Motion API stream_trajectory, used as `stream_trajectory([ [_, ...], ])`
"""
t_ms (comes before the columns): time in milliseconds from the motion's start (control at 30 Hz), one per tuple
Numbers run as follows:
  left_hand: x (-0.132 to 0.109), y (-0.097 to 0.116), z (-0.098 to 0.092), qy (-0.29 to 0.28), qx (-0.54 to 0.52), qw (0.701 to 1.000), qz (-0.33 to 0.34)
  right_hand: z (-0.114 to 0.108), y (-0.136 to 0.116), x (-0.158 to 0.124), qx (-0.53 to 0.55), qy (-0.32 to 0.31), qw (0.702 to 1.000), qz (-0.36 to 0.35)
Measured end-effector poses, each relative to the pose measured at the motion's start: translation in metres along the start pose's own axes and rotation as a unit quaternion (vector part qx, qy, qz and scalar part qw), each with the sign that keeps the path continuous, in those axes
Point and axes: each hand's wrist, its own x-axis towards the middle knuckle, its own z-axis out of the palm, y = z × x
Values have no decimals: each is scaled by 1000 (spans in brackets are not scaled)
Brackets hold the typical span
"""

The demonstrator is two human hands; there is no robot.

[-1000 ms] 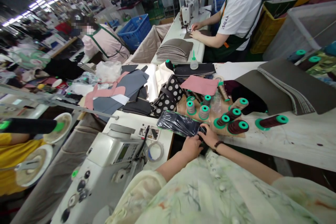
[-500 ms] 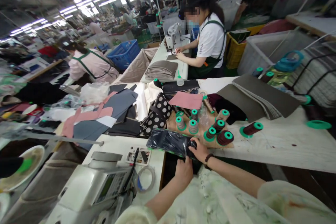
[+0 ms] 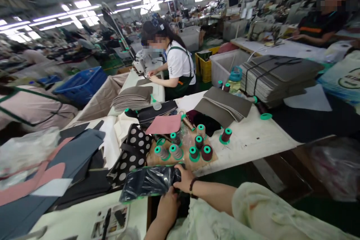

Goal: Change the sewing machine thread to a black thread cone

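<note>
A dark package in shiny plastic wrap (image 3: 146, 182) lies at the frame's lower centre. The right hand (image 3: 185, 180) grips its right end; the left hand (image 3: 168, 209) is curled against its lower edge, grip unclear. Thread spools (image 3: 176, 151) stand just above.

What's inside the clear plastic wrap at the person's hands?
Dark contents show through the clear plastic wrap, with green along the edges. Glare obscures their exact shape. The right hand covers part of one end, the left hand part of the lower edge.
</note>
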Motion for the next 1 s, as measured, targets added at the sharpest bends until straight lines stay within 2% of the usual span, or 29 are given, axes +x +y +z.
stream_trajectory([
  [100,0,3,9,-15,21,1000,-3,0,1,-1,16,0,1000,-5],
  [200,0,10,23,-26,20,999,-42,3,5,-3,30,-3,999,-11],
  [367,3,17,34,-22,-71,994,-82,3,11,1,54,-12,998,-18],
  [533,2,14,34,18,-164,982,-92,1,13,3,76,-14,997,-25],
  [667,1,10,35,42,-197,976,-84,2,12,2,85,-13,996,-24],
  [800,-4,9,33,57,-191,978,-68,3,9,1,83,-10,996,-6],
  [1000,-16,11,20,63,-141,986,-69,1,8,7,121,-11,993,15],
])
